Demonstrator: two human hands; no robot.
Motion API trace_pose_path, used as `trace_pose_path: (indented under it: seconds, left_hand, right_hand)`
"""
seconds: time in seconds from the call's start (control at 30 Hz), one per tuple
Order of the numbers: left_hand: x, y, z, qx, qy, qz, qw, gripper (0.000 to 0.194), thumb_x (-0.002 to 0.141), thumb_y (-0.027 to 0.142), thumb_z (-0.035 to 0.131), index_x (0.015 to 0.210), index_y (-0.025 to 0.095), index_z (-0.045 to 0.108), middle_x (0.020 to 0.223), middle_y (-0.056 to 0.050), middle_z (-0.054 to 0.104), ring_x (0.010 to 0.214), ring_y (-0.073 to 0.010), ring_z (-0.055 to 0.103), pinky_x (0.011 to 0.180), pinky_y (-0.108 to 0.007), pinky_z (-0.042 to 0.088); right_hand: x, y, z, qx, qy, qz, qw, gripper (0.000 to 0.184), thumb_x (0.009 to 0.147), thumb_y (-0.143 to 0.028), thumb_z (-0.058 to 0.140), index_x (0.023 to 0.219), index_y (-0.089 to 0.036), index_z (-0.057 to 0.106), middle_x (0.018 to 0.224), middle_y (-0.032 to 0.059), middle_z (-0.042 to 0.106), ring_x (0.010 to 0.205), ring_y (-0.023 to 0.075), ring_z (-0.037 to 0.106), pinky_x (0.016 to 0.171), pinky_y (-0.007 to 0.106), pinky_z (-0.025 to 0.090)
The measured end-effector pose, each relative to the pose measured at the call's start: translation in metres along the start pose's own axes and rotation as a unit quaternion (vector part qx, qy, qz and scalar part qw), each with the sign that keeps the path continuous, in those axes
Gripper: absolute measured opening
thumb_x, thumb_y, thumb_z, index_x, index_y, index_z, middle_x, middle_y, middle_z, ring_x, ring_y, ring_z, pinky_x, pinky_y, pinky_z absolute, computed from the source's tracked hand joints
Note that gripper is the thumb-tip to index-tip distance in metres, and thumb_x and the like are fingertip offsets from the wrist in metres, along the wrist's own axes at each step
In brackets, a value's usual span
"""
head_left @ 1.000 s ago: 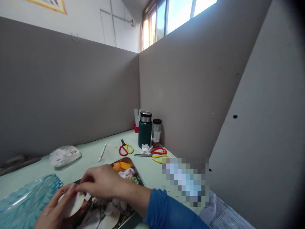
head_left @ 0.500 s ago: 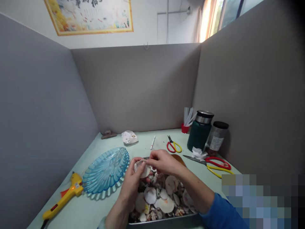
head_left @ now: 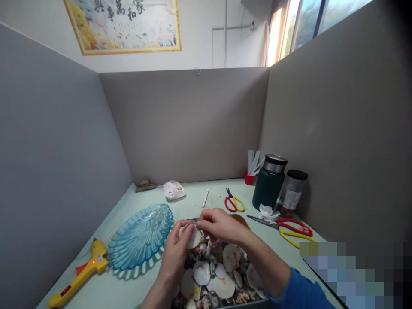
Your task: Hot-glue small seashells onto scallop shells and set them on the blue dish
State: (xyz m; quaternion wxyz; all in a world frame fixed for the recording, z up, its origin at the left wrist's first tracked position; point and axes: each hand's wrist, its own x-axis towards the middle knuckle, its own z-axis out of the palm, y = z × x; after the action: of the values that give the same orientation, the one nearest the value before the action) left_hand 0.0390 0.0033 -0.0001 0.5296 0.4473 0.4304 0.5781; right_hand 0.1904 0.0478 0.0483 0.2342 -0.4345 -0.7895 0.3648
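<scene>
My left hand (head_left: pixel 175 253) grips a pale scallop shell (head_left: pixel 194 238) just above a metal tray (head_left: pixel 193 221) heaped with seashells (head_left: pixel 219 274). My right hand (head_left: pixel 220 225) comes in from the right in a blue sleeve, fingertips pinched together at the top edge of that same shell. What they pinch is too small to make out. Both hands hover over the tray's far left corner.
A blue glass shell-shaped dish (head_left: pixel 140 236) lies left of the tray, a yellow glue gun (head_left: pixel 80 274) beyond it. Farther back are small red-yellow scissors (head_left: pixel 234 202), large scissors (head_left: pixel 286 227), a white pen (head_left: pixel 205 198), a green flask (head_left: pixel 268 182), a jar (head_left: pixel 292 191) and grey partition walls.
The view swung left from the right wall to the whole desk. Both hands stay on the shell over the tray, drawn slightly closer together.
</scene>
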Motion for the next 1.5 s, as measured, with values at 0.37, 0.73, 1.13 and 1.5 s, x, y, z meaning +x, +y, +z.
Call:
trace_pose_path:
  seconds: [0.37,0.73,1.13,1.5]
  left_hand:
    - [0.0,0.0,0.0,0.007,0.011,-0.011,1.0,0.038,0.067,0.045,0.072,0.09,0.017,0.062,0.069,-0.001,0.062,0.062,-0.0183,0.062,0.046,-0.023,0.051]
    - [-0.002,-0.002,0.004,-0.032,0.003,-0.046,0.998,0.037,0.072,0.044,0.068,0.098,0.019,0.059,0.082,-0.001,0.063,0.062,-0.0147,0.059,0.05,-0.027,0.055]
    - [0.003,-0.005,-0.007,-0.031,0.006,-0.089,0.996,0.034,0.067,0.045,0.073,0.083,0.019,0.06,0.063,0.004,0.061,0.041,-0.0083,0.052,0.032,-0.016,0.042]
    - [-0.002,-0.001,0.005,-0.013,-0.015,-0.106,0.994,0.037,0.064,0.046,0.075,0.083,0.018,0.061,0.066,0.0,0.062,0.05,-0.0114,0.052,0.036,-0.019,0.044]
  right_hand:
    - [0.002,-0.004,0.002,-0.034,0.055,-0.035,0.997,0.013,0.077,-0.019,0.053,0.077,-0.016,0.065,0.064,-0.0011,0.062,0.06,0.0116,0.054,0.052,0.019,0.034]
    - [0.002,0.0,0.002,-0.057,0.071,-0.035,0.995,0.011,0.077,-0.021,0.057,0.077,-0.016,0.067,0.063,0.0001,0.065,0.062,0.0127,0.057,0.052,0.019,0.034]
    - [-0.002,-0.006,-0.002,-0.094,0.056,-0.022,0.994,0.017,0.075,-0.034,0.061,0.072,-0.019,0.069,0.066,-0.0012,0.067,0.063,0.0116,0.056,0.05,0.019,0.03]
    - [-0.011,-0.02,-0.007,-0.255,0.035,0.014,0.966,0.02,0.079,-0.033,0.056,0.081,-0.022,0.072,0.077,0.0052,0.072,0.074,0.0194,0.062,0.054,0.024,0.03]
